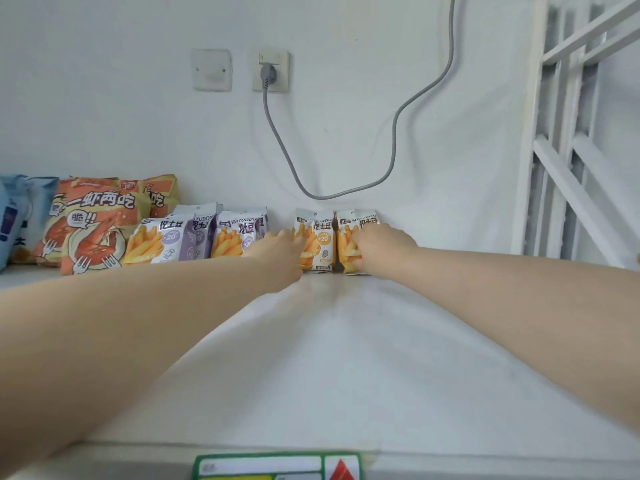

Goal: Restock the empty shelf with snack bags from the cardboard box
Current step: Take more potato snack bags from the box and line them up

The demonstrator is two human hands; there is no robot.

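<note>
Two small orange-and-white fry snack bags stand upright against the back wall on the white shelf [346,341]. My left hand [277,251] grips the left side of the left orange bag [320,240]. My right hand [381,249] holds the right orange bag [356,223] and covers its lower front. To the left stand two purple-and-white fry bags [239,233], with more behind them. Further left, large orange shrimp snack bags [97,230] lean against the wall. The cardboard box is out of view.
Blue bags [20,213] sit at the far left edge. A grey cable [391,157] hangs from a wall socket [270,71] just above the orange bags. A white lattice frame [581,133] stands at the right. A green price label [277,467] marks the shelf's front edge.
</note>
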